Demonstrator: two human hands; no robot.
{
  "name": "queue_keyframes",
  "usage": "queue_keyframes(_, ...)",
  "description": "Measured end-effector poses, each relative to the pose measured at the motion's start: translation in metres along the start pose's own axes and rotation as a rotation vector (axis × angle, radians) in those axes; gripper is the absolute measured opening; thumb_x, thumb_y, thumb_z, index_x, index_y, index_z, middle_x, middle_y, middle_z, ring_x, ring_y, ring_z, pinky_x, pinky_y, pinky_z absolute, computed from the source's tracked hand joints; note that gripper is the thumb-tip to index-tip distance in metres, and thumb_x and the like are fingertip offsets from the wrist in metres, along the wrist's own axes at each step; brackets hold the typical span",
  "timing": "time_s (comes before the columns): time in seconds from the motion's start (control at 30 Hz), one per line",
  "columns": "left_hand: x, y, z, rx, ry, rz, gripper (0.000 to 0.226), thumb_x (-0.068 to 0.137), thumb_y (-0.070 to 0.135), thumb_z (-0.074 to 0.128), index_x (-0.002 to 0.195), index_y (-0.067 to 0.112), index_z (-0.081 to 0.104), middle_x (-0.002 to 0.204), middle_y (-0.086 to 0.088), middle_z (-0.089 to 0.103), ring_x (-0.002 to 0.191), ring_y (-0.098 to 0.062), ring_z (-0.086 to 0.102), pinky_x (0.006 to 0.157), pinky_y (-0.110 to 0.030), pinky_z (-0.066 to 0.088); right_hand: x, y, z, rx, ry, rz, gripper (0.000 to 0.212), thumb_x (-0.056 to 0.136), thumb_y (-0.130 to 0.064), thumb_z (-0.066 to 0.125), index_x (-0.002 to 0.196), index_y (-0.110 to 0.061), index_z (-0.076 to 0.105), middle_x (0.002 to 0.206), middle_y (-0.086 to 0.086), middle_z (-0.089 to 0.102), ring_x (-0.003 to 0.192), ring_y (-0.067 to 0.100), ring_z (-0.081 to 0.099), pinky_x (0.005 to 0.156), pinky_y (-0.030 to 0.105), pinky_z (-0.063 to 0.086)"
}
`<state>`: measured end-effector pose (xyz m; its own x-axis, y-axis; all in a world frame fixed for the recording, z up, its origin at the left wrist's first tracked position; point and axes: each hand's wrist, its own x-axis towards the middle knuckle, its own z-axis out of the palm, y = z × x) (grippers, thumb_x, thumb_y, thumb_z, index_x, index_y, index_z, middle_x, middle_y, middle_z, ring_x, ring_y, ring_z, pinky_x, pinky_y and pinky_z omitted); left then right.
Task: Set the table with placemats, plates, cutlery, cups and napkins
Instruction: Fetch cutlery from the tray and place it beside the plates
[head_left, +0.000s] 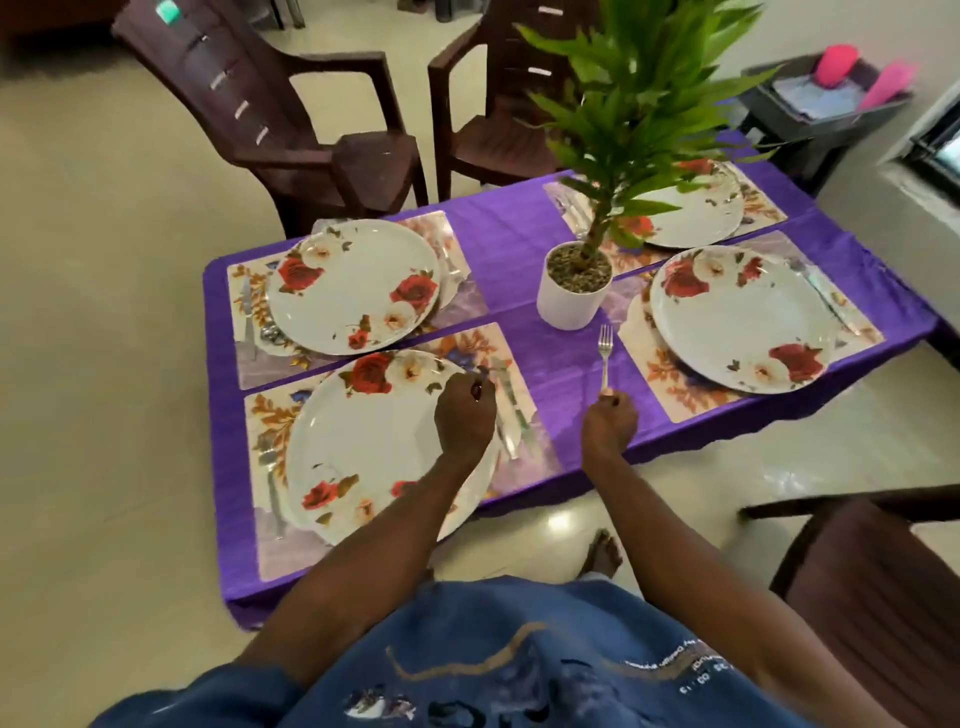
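Placemats and four floral plates (740, 317) are down; right hand (609, 422) grips a fork (605, 356), left hand (465, 415) pinches cutlery; cups, napkins remain.

Four floral placemats on purple-covered table, each bearing white round plate with red and cream roses.
Near-left plate (384, 447) on near-left placemat (519, 410); cutlery on mat at both sides of plate, blurred.
Far-left plate (353, 286) on far-left placemat (249, 358), cutlery along its left edge.
Near-right plate (737, 317), knife to its right.
Far-right plate (701, 213) partly hidden behind plant.
Fork (605, 356) upright, tines up, over bare cloth between near mats.
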<state>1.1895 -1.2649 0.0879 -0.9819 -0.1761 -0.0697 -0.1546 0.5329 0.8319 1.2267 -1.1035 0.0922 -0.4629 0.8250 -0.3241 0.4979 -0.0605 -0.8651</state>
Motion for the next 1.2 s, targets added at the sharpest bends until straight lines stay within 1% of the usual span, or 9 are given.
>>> queue_keyframes(0.2, -0.027, 0.075, 0.114, 0.063, -0.150, -0.004, 0.030, 0.091, 0.029, 0.063, 0.069, 0.009, 0.059, 0.080, -0.018, 0.065, 0.079, -0.035, 0.059, 0.061, -0.031, 0.026, 0.108, -0.005, -0.069, -0.204, -0.186, -0.076, 0.025, 0.092, 0.002, 0.039, 0.103, 0.001, 0.062, 0.096, 0.014, 0.060, 0.088, 0.028, 0.054, 0.072, 0.030, 0.038)
queue_keyframes(0.3, -0.038, 0.100, 0.146, 0.070, -0.182, -0.061, 0.038, 0.091, 0.029, 0.062, 0.061, 0.012, 0.045, 0.072, -0.019, 0.061, 0.071, -0.034, 0.057, 0.057, -0.033, 0.027, 0.143, -0.009, -0.079, -0.269, -0.314, -0.147, 0.035, 0.092, 0.001, 0.041, 0.120, -0.002, 0.062, 0.117, 0.013, 0.064, 0.104, 0.026, 0.055, 0.093, 0.037, 0.045)
queue_keyframes(0.37, -0.042, 0.104, 0.154, 0.092, -0.183, -0.077, 0.037, 0.092, 0.026, 0.062, 0.064, 0.006, 0.051, 0.072, -0.018, 0.062, 0.067, -0.030, 0.055, 0.057, -0.036, 0.035, 0.159, -0.008, -0.076, -0.369, -0.383, -0.175, 0.037, 0.094, -0.007, 0.042, 0.124, -0.006, 0.062, 0.123, 0.013, 0.064, 0.114, 0.032, 0.057, 0.100, 0.043, 0.046)
queue_keyframes(0.43, -0.046, 0.101, 0.157, 0.139, -0.170, -0.099, 0.036, 0.092, 0.027, 0.062, 0.064, 0.006, 0.054, 0.071, -0.016, 0.063, 0.067, -0.029, 0.056, 0.059, -0.037, 0.040, 0.173, -0.006, -0.072, -0.445, -0.445, -0.174, 0.036, 0.095, -0.012, 0.040, 0.123, -0.006, 0.062, 0.122, 0.016, 0.064, 0.114, 0.038, 0.058, 0.098, 0.047, 0.048)
queue_keyframes(0.6, -0.047, 0.095, 0.157, 0.214, -0.168, -0.182, 0.034, 0.094, 0.028, 0.057, 0.065, 0.010, 0.053, 0.067, -0.006, 0.057, 0.062, -0.021, 0.052, 0.056, -0.031, 0.036, 0.182, -0.012, -0.074, -0.603, -0.534, -0.215, 0.035, 0.099, -0.026, 0.049, 0.122, -0.002, 0.059, 0.121, 0.017, 0.064, 0.108, 0.036, 0.061, 0.093, 0.045, 0.051)
queue_keyframes(0.8, -0.042, 0.090, 0.168, 0.240, -0.178, -0.181, 0.034, 0.093, 0.030, 0.059, 0.065, 0.011, 0.058, 0.068, -0.003, 0.062, 0.066, -0.022, 0.060, 0.062, -0.036, 0.051, 0.186, -0.008, -0.084, -0.904, -0.520, -0.507, 0.024, 0.097, -0.028, 0.056, 0.112, -0.010, 0.059, 0.105, 0.009, 0.068, 0.092, 0.029, 0.068, 0.079, 0.037, 0.056)
queue_keyframes(0.87, -0.039, 0.091, 0.170, 0.261, -0.188, -0.160, 0.033, 0.094, 0.030, 0.059, 0.066, 0.012, 0.059, 0.068, -0.002, 0.062, 0.067, -0.021, 0.060, 0.064, -0.037, 0.052, 0.185, -0.006, -0.087, -0.976, -0.512, -0.573, 0.025, 0.098, -0.029, 0.055, 0.116, -0.011, 0.058, 0.106, 0.009, 0.066, 0.091, 0.028, 0.068, 0.078, 0.036, 0.055)
queue_keyframes(1.1, -0.035, 0.078, 0.170, 0.270, -0.204, -0.136, 0.026, 0.095, 0.029, 0.061, 0.074, 0.013, 0.066, 0.071, 0.001, 0.064, 0.069, -0.016, 0.061, 0.066, -0.033, 0.054, 0.184, 0.000, -0.094, -0.882, -0.502, -0.592, 0.021, 0.097, -0.032, 0.058, 0.111, -0.016, 0.058, 0.098, 0.000, 0.068, 0.082, 0.021, 0.069, 0.068, 0.028, 0.052)
queue_keyframes(1.2, -0.036, 0.073, 0.171, 0.274, -0.212, -0.130, 0.023, 0.095, 0.026, 0.060, 0.075, 0.015, 0.063, 0.073, -0.001, 0.064, 0.071, -0.015, 0.061, 0.066, -0.028, 0.050, 0.184, 0.000, -0.097, -0.828, -0.538, -0.593, 0.018, 0.098, -0.032, 0.055, 0.107, -0.016, 0.059, 0.095, -0.001, 0.069, 0.078, 0.019, 0.069, 0.070, 0.029, 0.056)
